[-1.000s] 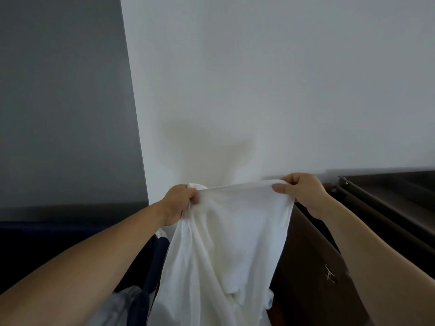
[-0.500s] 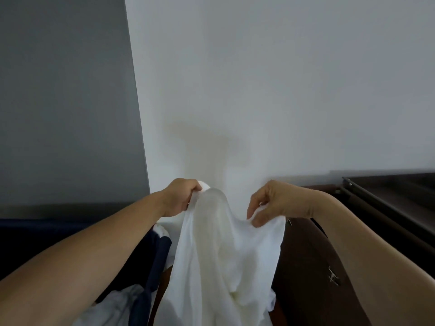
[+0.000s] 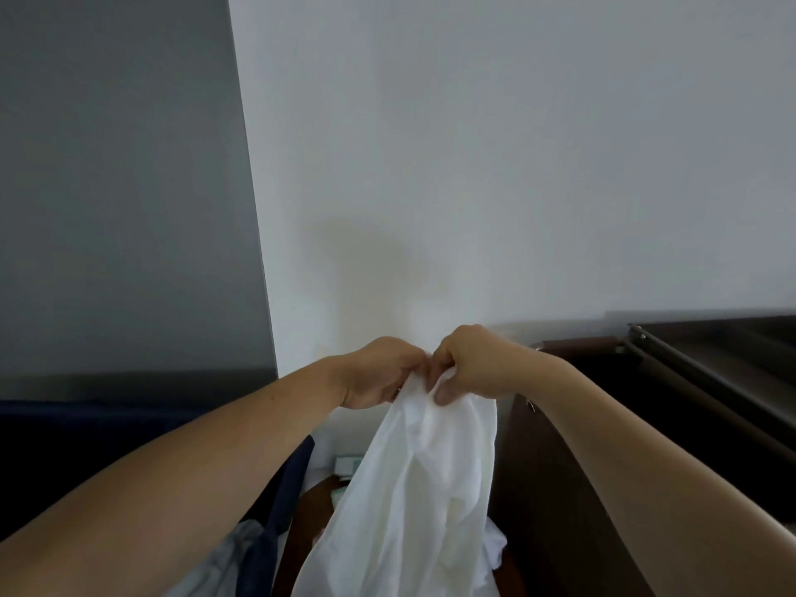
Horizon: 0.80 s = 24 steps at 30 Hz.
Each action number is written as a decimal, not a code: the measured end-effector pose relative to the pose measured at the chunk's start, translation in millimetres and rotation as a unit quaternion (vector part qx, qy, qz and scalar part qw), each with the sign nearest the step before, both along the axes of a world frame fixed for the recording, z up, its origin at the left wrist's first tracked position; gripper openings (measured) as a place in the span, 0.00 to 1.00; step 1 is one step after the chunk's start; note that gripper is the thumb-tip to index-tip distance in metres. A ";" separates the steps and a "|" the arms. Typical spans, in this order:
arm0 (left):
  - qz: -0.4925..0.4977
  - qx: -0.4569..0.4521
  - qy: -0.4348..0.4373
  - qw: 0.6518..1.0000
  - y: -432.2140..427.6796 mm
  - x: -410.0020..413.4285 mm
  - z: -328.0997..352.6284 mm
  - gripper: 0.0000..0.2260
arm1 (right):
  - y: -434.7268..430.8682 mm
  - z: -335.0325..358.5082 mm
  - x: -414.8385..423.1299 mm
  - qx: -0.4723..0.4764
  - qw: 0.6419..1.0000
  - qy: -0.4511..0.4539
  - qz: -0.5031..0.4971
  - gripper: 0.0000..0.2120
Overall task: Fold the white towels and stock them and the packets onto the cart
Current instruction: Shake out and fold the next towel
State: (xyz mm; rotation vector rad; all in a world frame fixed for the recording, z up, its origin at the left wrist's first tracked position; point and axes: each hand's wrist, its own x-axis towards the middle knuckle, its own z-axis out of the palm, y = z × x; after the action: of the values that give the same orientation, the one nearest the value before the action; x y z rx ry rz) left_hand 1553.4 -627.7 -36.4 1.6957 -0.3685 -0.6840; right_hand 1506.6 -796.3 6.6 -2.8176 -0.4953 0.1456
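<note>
The left hand (image 3: pixel 379 374) and the right hand (image 3: pixel 467 366) are drawn together at chest height, knuckles nearly touching. Both are clamped on the top edge of one white towel (image 3: pixel 422 489). The left hand's fingers curl over the cloth from the left. The right hand pinches it between its thumb and bent fingers (image 3: pixel 443 372). The towel hangs straight down from the two hands in loose folds, bunched narrow at the top and widening below them. Its lower end runs out of view.

Below the left hand and just beside the towel sits a small pale box (image 3: pixel 349 464). Any print on it is too small to read.

To the right of the right hand stands the dark brown cart (image 3: pixel 560 489). Its side panel is close to the towel's right edge, and a small metal ring (image 3: pixel 530 406) is fixed near its upper corner. A metal rail (image 3: pixel 689 381) runs along the cart's top, beyond the right forearm.

Under the left forearm a navy fabric edge (image 3: pixel 288 489) drops beside the towel, with grey cloth (image 3: pixel 224 562) lower down. Beyond both hands rises a plain white wall (image 3: pixel 474 165), meeting a grey wall (image 3: pixel 120 187) to the left. The space above the hands is open.
</note>
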 end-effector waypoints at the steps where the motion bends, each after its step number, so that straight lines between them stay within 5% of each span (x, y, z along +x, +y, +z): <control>1: -0.004 -0.014 0.009 1.000 -0.1 0.5 -2.1 0.18 | 0.3 -2.2 0.4 0.011 1.000 -0.013 -0.009 0.11; 5: -0.075 -0.037 0.039 0.996 1.4 -2.6 -5.4 0.16 | -3.9 -8.1 2.8 0.119 0.988 -0.067 -0.074 0.21; 9: -0.125 -0.035 0.011 0.991 -0.1 -8.3 -9.2 0.13 | -0.5 -13.2 3.3 0.167 0.981 -0.085 -0.058 0.17; 13: -0.081 -0.044 -0.007 0.996 5.9 -6.6 -14.4 0.14 | -6.9 -22.0 2.9 0.282 0.950 -0.065 -0.116 0.17; 16: 0.013 -0.065 -0.026 0.997 12.9 1.7 -14.1 0.14 | -18.6 -29.7 3.9 0.417 0.899 0.042 -0.128 0.12; 24: 0.063 -0.088 -0.028 0.994 18.1 5.8 -17.0 0.13 | -17.4 -41.6 2.3 0.401 0.902 0.067 -0.144 0.05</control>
State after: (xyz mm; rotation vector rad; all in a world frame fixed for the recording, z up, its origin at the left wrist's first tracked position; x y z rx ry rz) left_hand 1559.3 -609.6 -53.4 1.5584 -0.3475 -0.4990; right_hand 1509.0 -813.7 -34.9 -2.0136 -0.0598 0.0533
